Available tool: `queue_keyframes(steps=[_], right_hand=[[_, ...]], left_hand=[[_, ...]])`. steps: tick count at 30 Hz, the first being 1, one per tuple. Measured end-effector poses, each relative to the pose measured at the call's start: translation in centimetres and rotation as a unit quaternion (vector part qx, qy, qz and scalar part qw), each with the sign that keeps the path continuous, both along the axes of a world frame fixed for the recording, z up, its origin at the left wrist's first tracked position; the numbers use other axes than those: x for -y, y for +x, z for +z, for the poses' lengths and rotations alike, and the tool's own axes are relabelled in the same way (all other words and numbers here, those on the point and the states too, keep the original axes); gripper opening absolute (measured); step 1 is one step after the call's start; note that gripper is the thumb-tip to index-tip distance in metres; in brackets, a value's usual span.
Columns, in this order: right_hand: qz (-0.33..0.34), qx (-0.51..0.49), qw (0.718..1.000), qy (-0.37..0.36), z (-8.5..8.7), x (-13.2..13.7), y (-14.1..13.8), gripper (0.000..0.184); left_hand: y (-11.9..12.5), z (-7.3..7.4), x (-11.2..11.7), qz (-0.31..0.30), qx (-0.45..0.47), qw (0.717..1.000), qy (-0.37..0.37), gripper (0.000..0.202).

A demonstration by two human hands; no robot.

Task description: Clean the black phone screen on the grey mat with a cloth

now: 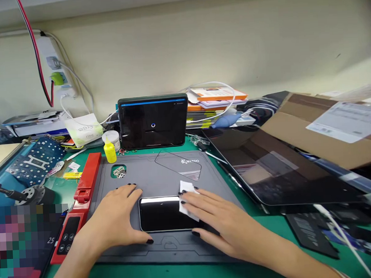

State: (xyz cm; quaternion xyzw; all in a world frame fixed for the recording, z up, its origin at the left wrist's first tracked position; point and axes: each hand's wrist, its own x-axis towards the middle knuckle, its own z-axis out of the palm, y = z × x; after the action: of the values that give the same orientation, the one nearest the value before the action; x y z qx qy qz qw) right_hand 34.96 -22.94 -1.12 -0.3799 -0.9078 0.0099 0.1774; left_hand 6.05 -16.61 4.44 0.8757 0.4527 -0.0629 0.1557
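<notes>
A glossy black, round-cornered phone (pixel 161 217) lies flat on the matte grey mat (pixel 158 180); the right hand (pixel 221 221) holds a white wipe (pixel 187 187) against it, the left hand (pixel 116 215) curves wide around its left end; a clear, black-rimmed sheet (pixel 172 163) meets white lettering (pixel 192 161) ending "TOO"

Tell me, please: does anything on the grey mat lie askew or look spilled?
Yes, the clear, black-edged sheet lies slanted on the grey mat, while the phone sits nearly square to it. I see no spill.
</notes>
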Motion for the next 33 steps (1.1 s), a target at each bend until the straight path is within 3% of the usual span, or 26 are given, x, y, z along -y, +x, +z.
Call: queue_keyframes(steps=[2, 7, 12, 17, 21, 23, 28, 30, 33], right_hand=[[-0.019, 0.017, 1.0, -0.004, 0.0, 0.1, -0.1, 0.04], [0.059, 0.054, 0.996, -0.033, 0.2, 0.4, -0.8, 0.053], [0.014, 0.031, 0.999, -0.016, 0.6, 0.4, -0.9, 0.039], [0.069, 0.024, 0.997, -0.016, 0.7, 0.6, -1.2, 0.041], [0.008, -0.05, 0.998, 0.024, 0.7, 0.8, -1.1, 0.027], [0.018, -0.067, 0.997, 0.028, 1.0, 0.8, -1.1, 0.025], [0.102, 0.036, 0.994, -0.035, 1.1, 0.8, -1.6, 0.049], [0.067, 0.03, 0.997, -0.025, 0.6, 0.8, -1.7, 0.047], [-0.004, -0.072, 0.997, 0.031, 0.1, 1.0, -1.6, 0.026]], left_hand=[[0.0, 0.0, -0.2, -0.004, -0.01, 1.0, -0.004, 0.089], [-0.4, -0.7, -0.8, -0.014, -0.006, 1.0, 0.007, 0.074], [-0.4, -1.0, -0.8, -0.025, -0.002, 1.0, 0.013, 0.071], [-0.3, -0.9, -0.7, -0.028, -0.011, 0.999, 0.019, 0.067], [-0.3, -0.9, -0.7, -0.028, -0.01, 0.999, 0.023, 0.07], [-0.3, -0.9, -0.8, -0.029, -0.008, 0.999, 0.026, 0.07], [-0.3, -1.0, -0.9, -0.038, -0.003, 0.998, 0.04, 0.071], [-0.3, -1.1, -1.0, -0.041, 0.002, 0.998, 0.041, 0.072], [-0.3, -1.1, -1.0, -0.038, 0.002, 0.999, 0.036, 0.072]])
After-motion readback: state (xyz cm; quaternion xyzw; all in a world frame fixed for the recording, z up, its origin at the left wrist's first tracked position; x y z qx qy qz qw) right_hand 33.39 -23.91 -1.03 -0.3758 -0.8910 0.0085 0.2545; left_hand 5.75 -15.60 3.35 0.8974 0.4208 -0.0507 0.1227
